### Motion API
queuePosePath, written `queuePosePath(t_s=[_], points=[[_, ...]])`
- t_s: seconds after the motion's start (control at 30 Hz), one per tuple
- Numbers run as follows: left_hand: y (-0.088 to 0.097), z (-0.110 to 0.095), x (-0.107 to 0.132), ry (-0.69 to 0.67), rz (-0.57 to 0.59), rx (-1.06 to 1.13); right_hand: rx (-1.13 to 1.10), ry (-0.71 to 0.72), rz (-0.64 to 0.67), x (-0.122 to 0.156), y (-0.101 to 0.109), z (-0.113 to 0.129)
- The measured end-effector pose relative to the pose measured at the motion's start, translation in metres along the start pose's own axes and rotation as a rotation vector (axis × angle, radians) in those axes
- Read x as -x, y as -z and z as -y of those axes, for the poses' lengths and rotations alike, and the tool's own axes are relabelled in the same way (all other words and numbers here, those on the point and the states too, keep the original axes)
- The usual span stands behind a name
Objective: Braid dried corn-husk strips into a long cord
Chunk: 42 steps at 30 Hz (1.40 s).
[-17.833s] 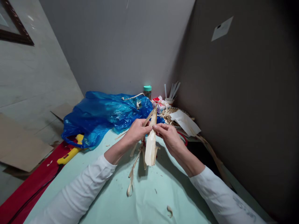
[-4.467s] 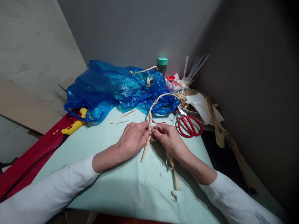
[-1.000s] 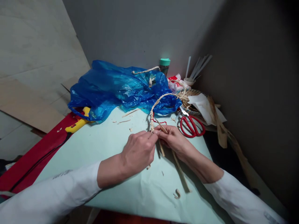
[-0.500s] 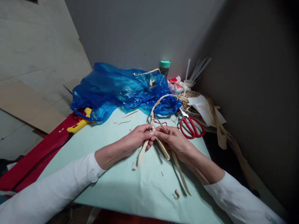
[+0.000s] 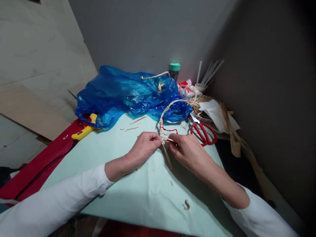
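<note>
A braid of pale dried plant fibre (image 5: pixel 168 107) arcs from a basket at the right down to the middle of the table, where its loose end lies between my hands. My left hand (image 5: pixel 145 146) pinches the braid's end from the left. With thumb and fingers closed, my right hand (image 5: pixel 186 148) grips a fibre strip (image 5: pixel 169 140) pulled out to the right. Another strip (image 5: pixel 168 158) hangs down toward me between the hands. A red thread (image 5: pixel 170 129) is by the braid just above my fingers. The left fingertips are partly hidden.
Red-handled scissors (image 5: pixel 203 134) lie just beyond my right hand. A crumpled blue plastic bag (image 5: pixel 118 95) spreads across the back. At the left is a yellow glue gun (image 5: pixel 84 132); at the right, a woven basket (image 5: pixel 209 117). A green-lidded jar (image 5: pixel 174 70) and white sticks (image 5: pixel 209 72) stand behind.
My hands have moved slightly apart. The right hand has turned and drawn a strip out rightward. The long strips that hung below both hands no longer show there, except one between them.
</note>
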<state>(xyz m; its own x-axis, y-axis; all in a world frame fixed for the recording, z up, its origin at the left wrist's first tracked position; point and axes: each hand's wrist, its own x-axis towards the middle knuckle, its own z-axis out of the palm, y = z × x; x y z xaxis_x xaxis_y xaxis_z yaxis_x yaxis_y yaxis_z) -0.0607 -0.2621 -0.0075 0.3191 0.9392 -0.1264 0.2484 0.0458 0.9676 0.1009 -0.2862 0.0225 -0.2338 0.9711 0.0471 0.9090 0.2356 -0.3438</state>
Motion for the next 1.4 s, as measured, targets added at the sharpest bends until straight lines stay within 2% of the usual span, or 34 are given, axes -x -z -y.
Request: queuePosePath(t_s=[0.13, 0.23, 0.37, 0.47, 0.53, 0.63, 0.67, 0.8, 0.9, 1.0, 1.1, 1.17, 1.4], points=[[-0.002, 0.006, 0.0, -0.005, -0.033, 0.061, -0.012, -0.004, 0.034, 0.007, 0.002, 0.011], [-0.002, 0.006, 0.0, 0.047, 0.0, 0.156, -0.044, 0.008, 0.051, 0.012, -0.011, 0.019], [0.003, 0.004, 0.002, 0.116, 0.083, 0.294, 0.079, 0.09, 0.049, 0.014, -0.029, 0.024], [0.005, 0.002, 0.004, 0.123, 0.058, 0.303, 0.053, 0.139, 0.047, 0.014, -0.025, 0.019], [0.005, 0.0, 0.005, 0.119, 0.039, 0.269, -0.074, 0.119, -0.02, 0.011, -0.015, 0.012], [0.006, -0.003, 0.006, 0.126, 0.078, 0.255, -0.253, 0.031, -0.205, 0.004, -0.002, 0.001], [0.006, -0.004, 0.006, 0.129, 0.092, 0.258, -0.329, 0.019, -0.192, 0.001, -0.001, -0.002], [0.006, -0.004, 0.005, 0.11, 0.11, 0.239, -0.717, 0.038, 0.146, -0.01, -0.015, -0.009], [0.006, -0.004, 0.006, 0.073, 0.128, 0.144, -0.778, 0.049, 0.143, -0.014, -0.028, -0.012], [0.008, -0.008, 0.009, 0.002, 0.111, -0.114, -0.762, 0.04, 0.096, -0.015, -0.032, -0.014], [0.008, -0.015, 0.013, -0.096, -0.009, -0.424, -0.747, -0.022, 0.038, -0.012, -0.032, -0.013], [0.007, -0.018, 0.015, -0.166, -0.08, -0.557, -0.754, -0.044, 0.01, -0.01, -0.032, -0.01], [-0.002, -0.011, 0.022, -0.357, -0.107, -0.728, -0.866, -0.052, -0.05, -0.009, -0.038, -0.007]])
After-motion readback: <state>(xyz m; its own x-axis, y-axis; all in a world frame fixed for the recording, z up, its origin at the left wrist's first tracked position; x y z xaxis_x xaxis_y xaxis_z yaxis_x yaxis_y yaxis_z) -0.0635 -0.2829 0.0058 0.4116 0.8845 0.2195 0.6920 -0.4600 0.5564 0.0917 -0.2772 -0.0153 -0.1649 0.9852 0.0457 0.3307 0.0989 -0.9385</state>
